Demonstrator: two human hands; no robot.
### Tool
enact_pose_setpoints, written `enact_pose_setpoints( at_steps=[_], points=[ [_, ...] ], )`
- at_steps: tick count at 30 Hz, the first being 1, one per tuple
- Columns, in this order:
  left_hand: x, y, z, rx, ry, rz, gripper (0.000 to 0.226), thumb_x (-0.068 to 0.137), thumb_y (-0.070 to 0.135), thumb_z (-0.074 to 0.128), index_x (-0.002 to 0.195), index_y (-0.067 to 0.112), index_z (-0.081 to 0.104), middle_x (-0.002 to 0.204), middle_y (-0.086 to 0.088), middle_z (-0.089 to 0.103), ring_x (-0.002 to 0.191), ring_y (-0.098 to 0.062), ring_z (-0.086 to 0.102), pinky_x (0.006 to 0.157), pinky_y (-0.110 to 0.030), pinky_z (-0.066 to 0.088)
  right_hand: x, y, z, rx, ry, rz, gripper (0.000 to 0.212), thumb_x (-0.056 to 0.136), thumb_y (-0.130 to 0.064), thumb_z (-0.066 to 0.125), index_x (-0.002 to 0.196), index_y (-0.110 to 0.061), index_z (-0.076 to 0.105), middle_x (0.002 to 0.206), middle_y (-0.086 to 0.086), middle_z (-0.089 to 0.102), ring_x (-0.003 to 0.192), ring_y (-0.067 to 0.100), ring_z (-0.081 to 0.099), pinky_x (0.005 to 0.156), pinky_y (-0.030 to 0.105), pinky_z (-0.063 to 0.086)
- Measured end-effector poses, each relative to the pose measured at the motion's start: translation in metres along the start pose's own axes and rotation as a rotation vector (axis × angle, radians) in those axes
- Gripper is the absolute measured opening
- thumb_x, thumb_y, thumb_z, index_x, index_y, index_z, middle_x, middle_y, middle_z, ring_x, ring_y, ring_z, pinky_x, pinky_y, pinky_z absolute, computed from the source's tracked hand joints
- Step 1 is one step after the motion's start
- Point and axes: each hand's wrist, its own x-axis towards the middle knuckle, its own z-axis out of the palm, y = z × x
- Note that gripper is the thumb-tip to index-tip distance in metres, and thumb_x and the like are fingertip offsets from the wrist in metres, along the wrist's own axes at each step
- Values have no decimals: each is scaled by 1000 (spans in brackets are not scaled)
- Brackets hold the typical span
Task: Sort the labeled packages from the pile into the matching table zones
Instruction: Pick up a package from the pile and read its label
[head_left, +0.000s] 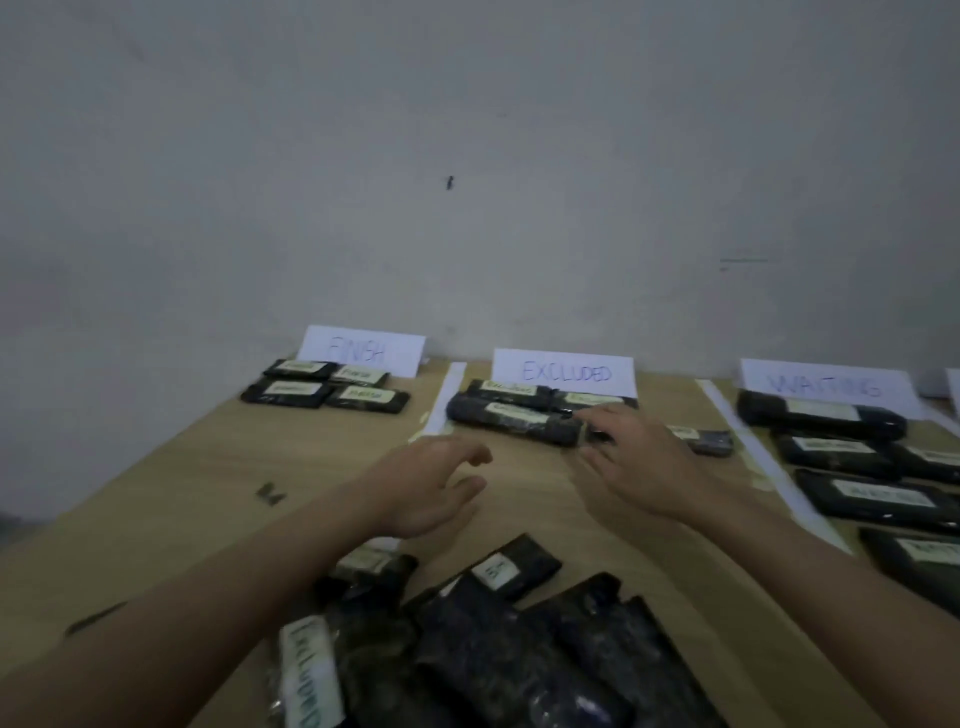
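A pile of dark wrapped packages (498, 649) with white labels lies at the near edge of the wooden table (208, 499); one label reads EXCLUDED. Three paper signs stand at the back: FINISH (363, 349), EXCLUDED (565, 372) and WAITING (826, 385). My right hand (634, 462) reaches into the EXCLUDED zone, its fingers spread at the right end of a long dark package (511, 420) there. My left hand (434, 480) hovers over bare table with relaxed fingers and holds nothing.
Several packages lie under the FINISH sign (324, 388) and several more in the WAITING zone (862, 467). White tape strips (447, 400) divide the zones. A small package (706, 439) lies right of my right hand. A grey wall rises behind the table.
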Motion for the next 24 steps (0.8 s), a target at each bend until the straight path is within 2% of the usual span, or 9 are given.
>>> enact_pose_setpoints(
  at_steps=[5, 9, 11, 15, 17, 18, 21, 24],
  points=[
    [-55, -36, -25, 56, 24, -67, 33, 93, 20, 47, 126, 18, 52, 130, 2, 55, 121, -13, 48, 97, -21, 32, -4, -72, -1, 66, -59, -206, 30, 89, -23, 54, 118, -18, 61, 123, -1, 57, 117, 18, 48, 98, 33, 38],
    [-91, -59, -39, 37, 15, -115, 31, 94, 20, 48, 123, 17, 55, 126, 1, 58, 117, -14, 51, 93, -18, 34, -3, -124, 3, 72, -142, -331, 27, 91, -25, 51, 116, -21, 61, 122, -4, 57, 116, 15, 47, 97, 29, 34],
    [-103, -64, -42, -4, -27, -127, 33, 95, 25, 46, 126, 17, 53, 129, 1, 57, 118, -12, 50, 91, -15, 32, -2, -144, 6, 76, -168, -378, 27, 91, -25, 51, 115, -22, 62, 121, -4, 59, 115, 15, 48, 96, 28, 35],
    [-117, -66, -41, -32, -197, -138, 44, 96, 34, 42, 137, 18, 41, 141, 3, 45, 129, -11, 40, 102, -17, 23, -2, -166, 13, 60, -225, -400, 26, 92, -26, 50, 114, -23, 62, 119, -7, 60, 112, 11, 48, 93, 26, 35],
    [-119, -69, -38, -18, -266, -113, 44, 95, 34, 45, 137, 19, 42, 139, -1, 48, 127, -14, 43, 106, -24, 28, -3, -170, 17, 60, -262, -398, 25, 91, -26, 51, 112, -23, 63, 116, -6, 62, 109, 12, 51, 93, 30, 40],
    [-119, -71, -37, -3, -274, -92, 42, 94, 31, 48, 135, 19, 45, 135, -2, 52, 123, -15, 46, 103, -27, 32, -4, -171, 19, 64, -285, -388, 25, 91, -26, 51, 112, -22, 63, 115, -5, 63, 108, 12, 53, 92, 32, 42],
    [-119, -72, -33, 37, -167, -40, 36, 91, 20, 53, 127, 19, 55, 125, -3, 61, 111, -15, 54, 94, -25, 40, -5, -172, 25, 88, -371, -336, 29, 92, -30, 51, 118, -20, 60, 117, -1, 63, 105, 14, 55, 90, 30, 44],
    [-120, -71, -30, 23, 41, 61, 34, 91, 15, 53, 124, 15, 58, 129, -4, 59, 116, -16, 55, 100, -24, 41, -4, -173, 32, 219, -427, -204, 38, 93, -31, 50, 128, -16, 51, 121, 5, 60, 106, 16, 56, 90, 26, 42]
  ],
)
